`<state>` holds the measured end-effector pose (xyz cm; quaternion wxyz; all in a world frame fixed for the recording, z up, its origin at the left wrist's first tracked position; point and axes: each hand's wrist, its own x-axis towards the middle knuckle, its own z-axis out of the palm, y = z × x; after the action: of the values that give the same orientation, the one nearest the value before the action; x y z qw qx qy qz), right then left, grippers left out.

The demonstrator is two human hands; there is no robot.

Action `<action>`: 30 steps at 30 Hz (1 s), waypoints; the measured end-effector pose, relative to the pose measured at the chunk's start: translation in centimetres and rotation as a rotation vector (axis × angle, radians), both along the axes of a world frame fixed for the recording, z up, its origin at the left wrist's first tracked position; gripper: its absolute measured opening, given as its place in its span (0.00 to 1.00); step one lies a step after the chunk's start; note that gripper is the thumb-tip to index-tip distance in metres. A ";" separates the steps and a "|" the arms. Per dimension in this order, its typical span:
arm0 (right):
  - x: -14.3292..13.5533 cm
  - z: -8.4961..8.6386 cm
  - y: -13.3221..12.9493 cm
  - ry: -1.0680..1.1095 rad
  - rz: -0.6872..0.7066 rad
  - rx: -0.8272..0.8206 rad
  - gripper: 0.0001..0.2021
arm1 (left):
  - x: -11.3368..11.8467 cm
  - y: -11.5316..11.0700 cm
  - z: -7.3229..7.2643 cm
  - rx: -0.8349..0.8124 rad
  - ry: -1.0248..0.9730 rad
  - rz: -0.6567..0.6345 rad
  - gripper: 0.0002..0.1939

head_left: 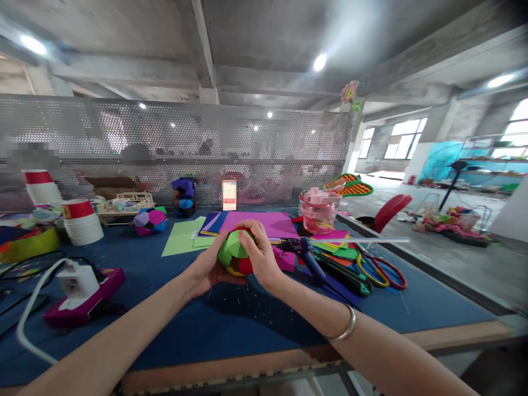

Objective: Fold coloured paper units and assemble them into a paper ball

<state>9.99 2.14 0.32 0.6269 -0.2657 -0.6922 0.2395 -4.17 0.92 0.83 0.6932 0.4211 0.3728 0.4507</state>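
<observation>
Between my two hands is a many-sided paper ball [236,247] with green faces on top and red and yellow ones lower down. My left hand [206,272] cups it from the left and below. My right hand [262,256] closes over its right side, the thumb pressing on a green face. Just right of my right hand lies a dark blue glue gun [305,256] with a long clear glue stick out of its back. Beyond the ball, sheets of coloured paper [264,224] lie in a stack. The ball's underside is hidden.
Right of the glue gun are a green-and-black cutter [346,275] and scissors [396,275] with red and yellow handles. A pink basket [317,212] stands behind. At left are a purple power strip [82,305], paper cups [82,223] and another paper ball [149,221]. A phone [229,195] stands upright.
</observation>
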 end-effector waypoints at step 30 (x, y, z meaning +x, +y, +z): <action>0.5 0.2 -0.6 -0.046 0.007 0.155 0.15 | 0.9 -0.8 0.0 0.342 0.047 0.174 0.26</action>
<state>10.51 1.58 0.53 0.6285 -0.2196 -0.7239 0.1812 -3.28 0.16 0.80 0.5611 0.5093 0.3422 0.5557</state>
